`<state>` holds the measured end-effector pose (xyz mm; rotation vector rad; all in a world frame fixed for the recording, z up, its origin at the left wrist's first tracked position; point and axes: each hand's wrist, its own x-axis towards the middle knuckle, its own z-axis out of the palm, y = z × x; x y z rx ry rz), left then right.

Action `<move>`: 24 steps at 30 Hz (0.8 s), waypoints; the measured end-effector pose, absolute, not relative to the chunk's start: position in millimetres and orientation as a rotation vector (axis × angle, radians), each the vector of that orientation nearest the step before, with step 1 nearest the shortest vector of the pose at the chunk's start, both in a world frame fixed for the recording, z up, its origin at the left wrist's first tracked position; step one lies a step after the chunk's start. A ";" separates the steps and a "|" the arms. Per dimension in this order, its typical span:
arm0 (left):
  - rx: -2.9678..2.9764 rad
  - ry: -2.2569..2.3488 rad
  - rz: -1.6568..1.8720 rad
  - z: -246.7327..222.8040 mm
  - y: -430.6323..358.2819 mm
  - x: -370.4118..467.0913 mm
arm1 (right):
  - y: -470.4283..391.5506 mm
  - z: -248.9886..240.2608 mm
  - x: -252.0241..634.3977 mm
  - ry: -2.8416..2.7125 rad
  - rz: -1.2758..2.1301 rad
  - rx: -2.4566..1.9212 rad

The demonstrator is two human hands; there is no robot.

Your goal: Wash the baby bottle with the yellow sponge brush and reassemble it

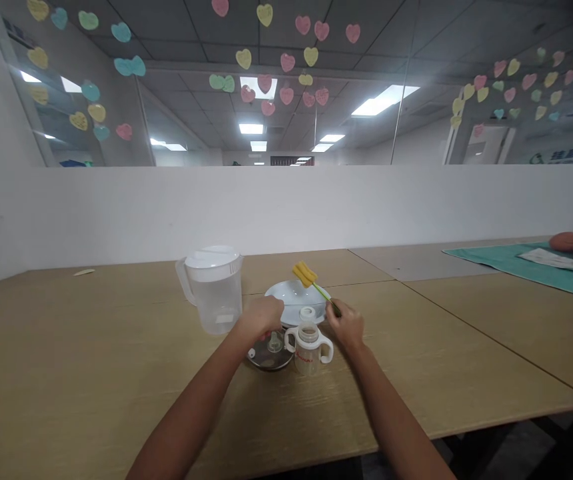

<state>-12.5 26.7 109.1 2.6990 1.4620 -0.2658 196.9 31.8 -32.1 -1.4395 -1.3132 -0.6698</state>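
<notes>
My right hand (347, 324) grips the green handle of a bottle brush (305, 273); its yellow sponge head points up and to the left, above a white basin (286, 293). My left hand (265, 315) is closed, with fingers curled downward over a round metal tray (270, 361). Whatever those fingers hold, if anything, is hidden. A clear bottle nipple (275, 343) sits on that tray. Between my hands stands a baby bottle (308, 357) without its top, with two white side handles. Just behind it is a small white bottle part (307, 313), near the basin's front rim.
Left of the basin stands a translucent pitcher (216, 293) with a white lid. A teal cloth (506, 263) lies at the far right, bearing a patterned cloth (561, 260) and a reddish item (572, 241). The wooden table (91, 373) meets a white wall (291, 207) behind.
</notes>
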 end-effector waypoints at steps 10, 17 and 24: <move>2.878 1.069 0.316 71.9 69.9 24.4 | 30.9 -28.5 196.0 -1.318 -0.634 -1.444; 2.786 0.973 0.247 50.5 84.9 34.1 | 31.9 -26.9 196.0 -1.311 -0.609 -1.442; 2.747 1.213 0.212 48.6 86.2 36.5 | 32.1 -26.0 195.3 -1.290 -0.616 -1.450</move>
